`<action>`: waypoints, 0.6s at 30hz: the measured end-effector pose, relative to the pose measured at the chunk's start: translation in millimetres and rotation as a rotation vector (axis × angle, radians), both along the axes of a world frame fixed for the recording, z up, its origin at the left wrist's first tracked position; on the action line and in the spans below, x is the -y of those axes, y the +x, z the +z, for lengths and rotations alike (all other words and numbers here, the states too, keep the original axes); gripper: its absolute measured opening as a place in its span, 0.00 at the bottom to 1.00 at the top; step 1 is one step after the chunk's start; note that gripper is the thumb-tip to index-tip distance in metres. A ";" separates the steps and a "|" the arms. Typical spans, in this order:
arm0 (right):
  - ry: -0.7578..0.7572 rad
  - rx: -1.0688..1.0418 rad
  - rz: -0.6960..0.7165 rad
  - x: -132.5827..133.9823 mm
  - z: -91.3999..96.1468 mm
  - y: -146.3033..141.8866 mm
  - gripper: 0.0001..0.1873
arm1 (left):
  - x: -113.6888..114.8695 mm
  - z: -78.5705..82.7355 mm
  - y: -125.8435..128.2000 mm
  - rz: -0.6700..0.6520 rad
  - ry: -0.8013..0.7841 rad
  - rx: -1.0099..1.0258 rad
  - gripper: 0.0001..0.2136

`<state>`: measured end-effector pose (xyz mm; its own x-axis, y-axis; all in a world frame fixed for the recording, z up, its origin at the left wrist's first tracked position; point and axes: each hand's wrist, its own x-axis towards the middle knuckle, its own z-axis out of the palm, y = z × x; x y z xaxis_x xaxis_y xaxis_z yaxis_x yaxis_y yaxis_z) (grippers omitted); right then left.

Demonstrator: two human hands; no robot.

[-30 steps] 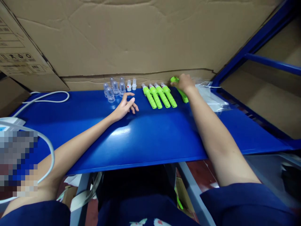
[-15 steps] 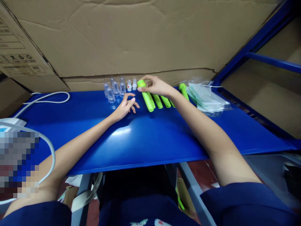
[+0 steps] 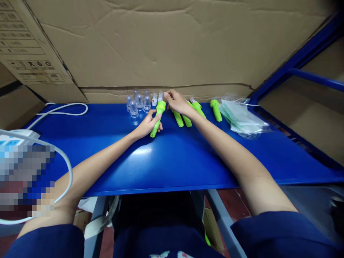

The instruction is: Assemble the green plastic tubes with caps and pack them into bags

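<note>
My left hand [image 3: 147, 126] is closed around the handle of a lime-green flashlight body [image 3: 158, 115], tilted with its wide head up and away from me. Just right of that head is my right hand [image 3: 176, 101], fingers apart and curved, its fingertips close to a small white piece with a clear tip [image 3: 160, 96]. Whether they touch it I cannot tell. A matching white piece with a red dot [image 3: 154, 100] stands beside it. Several clear plastic domes [image 3: 134, 109] stand to the left. More green flashlight bodies [image 3: 177, 119] lie under and beyond my right hand, partly hidden.
Another green flashlight body [image 3: 216, 110] lies farther right, beside clear plastic bags [image 3: 243, 116]. A white cable [image 3: 67, 109] loops over the left of the blue table [image 3: 172, 161]. Cardboard [image 3: 161, 46] walls the back, and a blue metal frame [image 3: 295, 53] rises on the right.
The green flashlight body has passed from my right hand into my left, which has closed on it. My right hand has let go and sits beside the white pieces. The view has shifted slightly.
</note>
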<state>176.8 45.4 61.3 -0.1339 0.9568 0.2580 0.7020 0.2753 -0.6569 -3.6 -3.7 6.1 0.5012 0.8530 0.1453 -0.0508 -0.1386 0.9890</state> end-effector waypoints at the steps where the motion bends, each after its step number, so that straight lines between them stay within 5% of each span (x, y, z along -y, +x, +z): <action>1: 0.046 0.067 -0.034 -8.9 -0.2 0.3 0.15 | 1.6 1.6 0.4 0.004 -0.003 -0.005 0.12; 7: 0.125 0.377 -0.077 -38.0 -7.7 -13.2 0.28 | 4.8 4.4 1.5 0.029 -0.021 -0.015 0.07; 18: 0.133 0.466 -0.105 -48.0 -3.1 -18.9 0.20 | 6.0 5.6 1.7 0.032 -0.045 -0.014 0.09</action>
<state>157.9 93.4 58.2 -0.1690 0.9341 0.3144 0.9411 0.2478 -0.2301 -1.9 -9.8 11.6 0.4749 0.8743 0.1000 -0.0334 -0.0956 0.9949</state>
